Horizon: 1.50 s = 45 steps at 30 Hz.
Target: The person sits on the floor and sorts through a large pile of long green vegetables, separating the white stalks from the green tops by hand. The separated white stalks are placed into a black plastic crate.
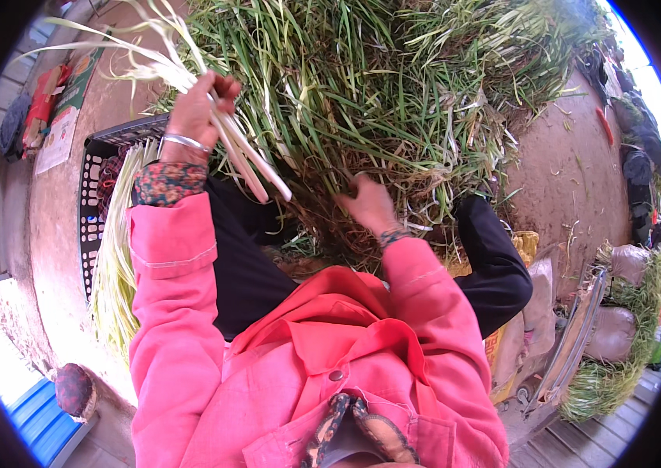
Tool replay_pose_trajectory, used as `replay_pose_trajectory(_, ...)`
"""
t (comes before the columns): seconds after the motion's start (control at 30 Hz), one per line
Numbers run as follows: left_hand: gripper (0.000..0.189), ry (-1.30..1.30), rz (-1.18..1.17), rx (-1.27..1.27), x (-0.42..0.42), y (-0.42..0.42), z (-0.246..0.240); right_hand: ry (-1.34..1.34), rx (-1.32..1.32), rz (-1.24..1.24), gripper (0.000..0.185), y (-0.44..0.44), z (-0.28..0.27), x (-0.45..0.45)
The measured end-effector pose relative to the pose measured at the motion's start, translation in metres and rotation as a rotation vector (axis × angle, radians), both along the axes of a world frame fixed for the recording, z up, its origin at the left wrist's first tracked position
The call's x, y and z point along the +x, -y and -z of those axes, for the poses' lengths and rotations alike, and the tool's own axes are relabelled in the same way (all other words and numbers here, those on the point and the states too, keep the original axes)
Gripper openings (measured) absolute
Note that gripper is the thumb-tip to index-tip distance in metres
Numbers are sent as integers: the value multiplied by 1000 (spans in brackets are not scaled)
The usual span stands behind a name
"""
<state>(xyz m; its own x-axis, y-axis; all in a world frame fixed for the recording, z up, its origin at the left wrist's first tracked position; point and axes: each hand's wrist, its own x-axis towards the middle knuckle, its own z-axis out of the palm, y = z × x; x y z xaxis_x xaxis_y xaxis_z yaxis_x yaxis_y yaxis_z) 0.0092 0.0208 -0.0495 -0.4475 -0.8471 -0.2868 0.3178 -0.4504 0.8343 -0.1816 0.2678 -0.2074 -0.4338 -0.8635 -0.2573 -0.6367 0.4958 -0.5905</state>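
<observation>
My left hand [202, 108], with a metal bangle at its wrist, is closed around a few long plants with smooth pale stems [251, 158]; their thin whitish leaves fan out to the upper left. My right hand [368, 202] is at the near edge of a large heap of green leafy plants [354, 82] with brown roots. Its fingers are bent at the roots; whether they grip a plant cannot be made out. More long pale-green stalks [117, 263] lie over a black plastic crate [91, 199] on the left.
My black-trousered knee [500, 275] is at the right, beside sacks. A metal-framed cart [570, 339] stands at the lower right, near more greens [599, 386] and wrapped bundles. At the lower left are a dark round cushion-like thing [73, 391] and a blue ribbed surface [44, 418].
</observation>
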Motion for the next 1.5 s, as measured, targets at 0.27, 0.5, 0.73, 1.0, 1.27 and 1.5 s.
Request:
replay_pose_trajectory(0.27, 16, -86, -109, 236, -7, -15, 13, 349, 118, 70, 22, 5, -45, -32)
replay_pose_trajectory(0.5, 19, -71, -140, 304, -39, -54, 40, 486, -131, 104, 22, -26, -119, -96)
replay_pose_trajectory(0.73, 30, 40, 104, 306, -89, -121, 76, 806, -272, 390, 58, -43, -87, -65)
replay_pose_trajectory(1.0, 22, 217, 315, 192, -105, -151, 91, 646, -233, 144, 37, -41, -76, -43)
replay_pose_trajectory(1.27, 17, 124, 153, 265, -102, -142, 87, 746, -653, 383, 21, -18, -87, -14)
replay_pose_trajectory(1.5, 22, -121, -97, 540, -95, -100, 81, 882, -1072, 616, 13, -29, -110, -63)
